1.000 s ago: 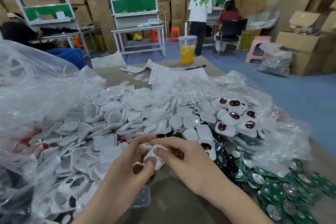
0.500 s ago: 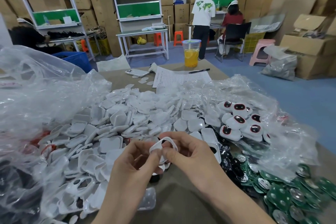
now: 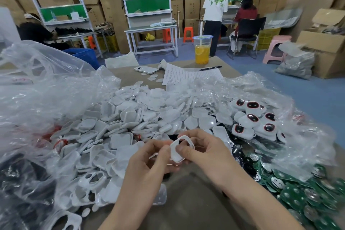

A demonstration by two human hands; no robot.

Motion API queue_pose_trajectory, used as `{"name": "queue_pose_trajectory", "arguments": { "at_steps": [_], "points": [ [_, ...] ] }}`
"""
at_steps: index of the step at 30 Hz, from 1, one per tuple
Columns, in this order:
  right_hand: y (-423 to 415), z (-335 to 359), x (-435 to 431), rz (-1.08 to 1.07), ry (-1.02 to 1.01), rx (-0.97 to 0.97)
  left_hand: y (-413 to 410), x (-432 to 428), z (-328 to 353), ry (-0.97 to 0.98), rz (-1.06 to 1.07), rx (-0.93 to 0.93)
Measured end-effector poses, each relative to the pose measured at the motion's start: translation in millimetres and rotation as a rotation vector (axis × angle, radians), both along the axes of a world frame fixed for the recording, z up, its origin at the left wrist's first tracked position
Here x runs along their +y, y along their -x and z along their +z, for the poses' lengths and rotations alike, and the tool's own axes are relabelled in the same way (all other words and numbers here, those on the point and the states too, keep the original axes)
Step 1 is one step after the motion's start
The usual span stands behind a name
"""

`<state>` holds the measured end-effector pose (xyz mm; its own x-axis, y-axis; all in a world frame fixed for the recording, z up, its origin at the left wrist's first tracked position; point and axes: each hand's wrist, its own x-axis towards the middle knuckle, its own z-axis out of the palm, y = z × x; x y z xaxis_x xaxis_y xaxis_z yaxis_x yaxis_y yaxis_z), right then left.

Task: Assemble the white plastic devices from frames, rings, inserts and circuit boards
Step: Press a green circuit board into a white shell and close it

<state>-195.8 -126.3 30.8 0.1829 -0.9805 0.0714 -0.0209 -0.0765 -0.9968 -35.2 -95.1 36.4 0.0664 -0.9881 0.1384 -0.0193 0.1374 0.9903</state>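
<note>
At frame centre, the left hand point(image 3: 156, 157) and right hand point(image 3: 203, 150) both pinch 1 white frame point(image 3: 180, 148), likely light, thin and flexible, best held by its rim.

Both hands pinching white frame point(image 3: 180, 147), white shells pile point(image 3: 130, 117) behind

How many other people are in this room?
3: person in black seated far left; person in a white shirt standing back right; person in red seated beside them. Others may be hidden.
</note>
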Motion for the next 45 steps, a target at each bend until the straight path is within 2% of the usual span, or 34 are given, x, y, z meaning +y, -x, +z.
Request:
{"name": "queue_pose_trajectory", "arguments": {
  "at_steps": [5,10,15,20,22,25,30,33,37,41,45],
  "points": [
    [8.9,2.1,1.4,0.06,0.009,0.182,-8.2,2.8,-0.3,0.028,-0.029,-0.182],
    [15.8,-1.9,3.2,0.178,0.066,0.58,-19.4,4.0,-5.2,0.129,0.063,-0.621],
    [15.0,-2.0,5.6,0.188,0.119,0.759,-31.7,0.7,-1.2,0.176,0.223,-0.721],
    [15.9,-0.1,9.9,0.219,0.133,0.852,-38.1,1.9,1.0,0.146,0.212,-0.848],
    [15.8,1.1,11.1,0.237,0.131,0.864,-39.8,2.2,1.5,0.148,0.2,-0.84],
    [16.9,3.0,11.6,0.246,0.117,0.807,-40.8,2.3,-1.5,0.162,0.182,-0.832],
    [18.0,3.8,10.3,0.214,0.106,0.654,-32.5,5.9,-8.2,0.229,0.03,-0.893],
    [15.3,7.2,8.1,0.145,0.107,0.509,-28.7,6.7,-10.2,0.274,-0.033,-0.877],
    [11.9,13.1,7.9,0.072,0.094,0.3,-21.7,6.6,-14.1,0.232,-0.107,-0.627],
    [7.6,16.6,11.8,0.087,0.024,0.134,-14.3,6.4,-13.7,0.12,-0.148,-0.345],
    [7.9,19.6,12.9,0.12,-0.041,0.056,-11.7,5.0,-12.6,0.067,-0.143,-0.231]
  ]
}}
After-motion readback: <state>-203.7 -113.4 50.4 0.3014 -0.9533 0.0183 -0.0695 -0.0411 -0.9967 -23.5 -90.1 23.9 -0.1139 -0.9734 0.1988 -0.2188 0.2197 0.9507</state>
